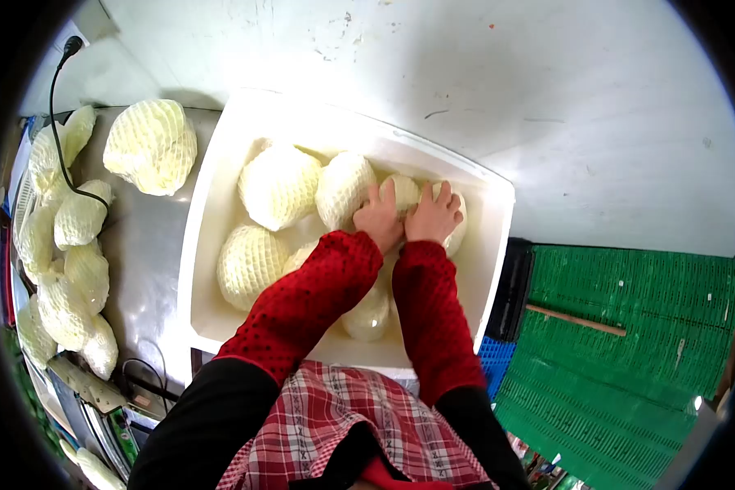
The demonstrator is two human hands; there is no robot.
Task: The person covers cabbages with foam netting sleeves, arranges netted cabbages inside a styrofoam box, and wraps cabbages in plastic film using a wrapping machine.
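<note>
Left hand: palm down over wrapped pieces, 2 fingers plainly visible, parted and pointing toward the far wall of the box; full opening and any hold underneath, cannot tell.

Right hand: fingers spread and slightly bent, laid over net-wrapped pieces, not closed around any of them.

Key relation: small wrapped piece directly between the 2 sets of fingers, touching or nearly touching both, with little to choose for nearness. Long axis not readable, ends partly covered by the hands. End wrapped piece under and to the right of right fingers, longer axis roughly from far to near, clearly nearer to right hand.

Just left of left fingers: oval wrapped piece, upper end leaning slightly right. Farther left: large wrapped piece. Left and nearer to the body: round wrapped piece. Below the hands, between the forearms: low wrapped piece.

Around all of these: white box, on metal table. Outside the box, well left of left fingers: loose wrapped piece. Right of right fingers, beyond the box: green slatted surface.
</note>
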